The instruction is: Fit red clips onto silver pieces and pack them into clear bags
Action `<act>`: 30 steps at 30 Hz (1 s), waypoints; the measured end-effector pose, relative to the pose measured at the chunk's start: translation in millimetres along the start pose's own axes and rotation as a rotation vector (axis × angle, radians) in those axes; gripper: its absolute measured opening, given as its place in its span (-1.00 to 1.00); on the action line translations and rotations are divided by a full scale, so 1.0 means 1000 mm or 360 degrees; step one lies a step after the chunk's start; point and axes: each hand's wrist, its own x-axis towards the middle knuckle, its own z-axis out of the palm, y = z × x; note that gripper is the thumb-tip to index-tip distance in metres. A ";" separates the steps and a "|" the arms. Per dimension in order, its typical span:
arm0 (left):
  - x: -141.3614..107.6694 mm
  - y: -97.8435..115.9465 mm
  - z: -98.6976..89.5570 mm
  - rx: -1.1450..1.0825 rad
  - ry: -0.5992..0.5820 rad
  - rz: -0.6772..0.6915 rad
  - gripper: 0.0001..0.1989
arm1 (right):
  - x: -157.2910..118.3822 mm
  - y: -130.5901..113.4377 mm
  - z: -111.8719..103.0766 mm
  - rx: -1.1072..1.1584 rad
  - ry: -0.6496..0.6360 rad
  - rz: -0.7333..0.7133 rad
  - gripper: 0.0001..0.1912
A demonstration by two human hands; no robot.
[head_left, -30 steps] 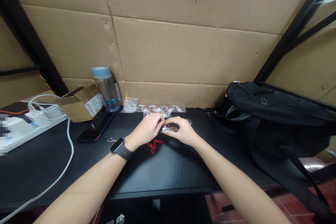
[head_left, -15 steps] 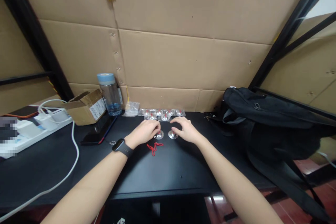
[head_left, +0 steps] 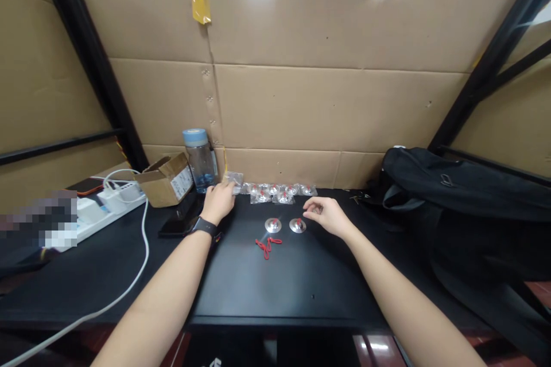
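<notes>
My left hand (head_left: pixel 218 202) reaches to the clear plastic bags (head_left: pixel 234 179) at the back of the black table; its fingertips touch them, and whether they grip is hidden. My right hand (head_left: pixel 326 213) hovers with bent, parted fingers and nothing between them, right of two silver discs. The left disc (head_left: pixel 272 225) and the right disc (head_left: pixel 297 225) lie side by side, each with a red bit at its centre. Red cord loops (head_left: pixel 267 247) lie just in front of them. Several wrapped discs (head_left: pixel 283 195) stand in rows along the cardboard wall.
On the left are a water bottle (head_left: pixel 201 163), an open cardboard box (head_left: pixel 166 182), a black phone-like object (head_left: pixel 174 223) and a white power strip (head_left: pixel 99 215) with a cable. A black backpack (head_left: pixel 465 200) fills the right side.
My left hand has left the left disc and moved left and back to the plastic bags. My right hand has drawn away from the right disc. The view has tilted up.
</notes>
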 end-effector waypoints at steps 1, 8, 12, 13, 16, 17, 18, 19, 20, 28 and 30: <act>0.001 -0.005 0.002 0.0005 -0.0008 -0.0058 -0.63 | 0.000 0.000 0.000 0.0005 0.0014 -0.0010 -0.87; 0.007 -0.007 0.011 0.0052 0.0070 -0.0219 -0.69 | -0.001 -0.001 0.004 0.0024 -0.0016 -0.0063 -0.85; 0.008 -0.007 0.006 0.0080 0.0284 -0.0278 -0.70 | -0.001 0.001 0.004 0.0006 -0.0009 -0.0069 -0.86; 0.007 -0.008 0.003 0.0072 0.0323 -0.0299 -0.72 | -0.001 0.002 0.004 -0.0002 -0.0006 -0.0070 -0.86; 0.005 -0.007 -0.008 0.0009 0.0379 -0.0304 -0.77 | -0.002 0.002 0.004 -0.0025 -0.0029 -0.0087 -0.80; 0.005 -0.004 -0.012 -0.0029 0.0387 -0.0259 -0.79 | -0.002 0.002 0.005 -0.0030 -0.0050 -0.0100 -0.74; 0.004 0.001 -0.015 -0.0077 0.0390 -0.0182 -0.81 | -0.002 0.002 0.007 -0.0035 -0.0081 -0.0116 -0.68; 0.003 0.007 -0.018 -0.0129 0.0386 -0.0084 -0.82 | -0.003 0.001 0.009 -0.0041 -0.0118 -0.0131 -0.64; 0.002 0.016 -0.019 -0.0184 0.0374 0.0041 -0.83 | -0.003 0.000 0.011 -0.0051 -0.0154 -0.0139 -0.63; -0.015 0.089 -0.017 -0.0278 0.0083 0.0808 -0.74 | -0.004 -0.010 0.018 -0.0334 -0.0317 -0.0228 -0.86; -0.020 0.093 -0.021 -0.0305 0.0073 0.0844 -0.68 | -0.003 -0.014 0.017 -0.0407 -0.0334 -0.0284 -0.81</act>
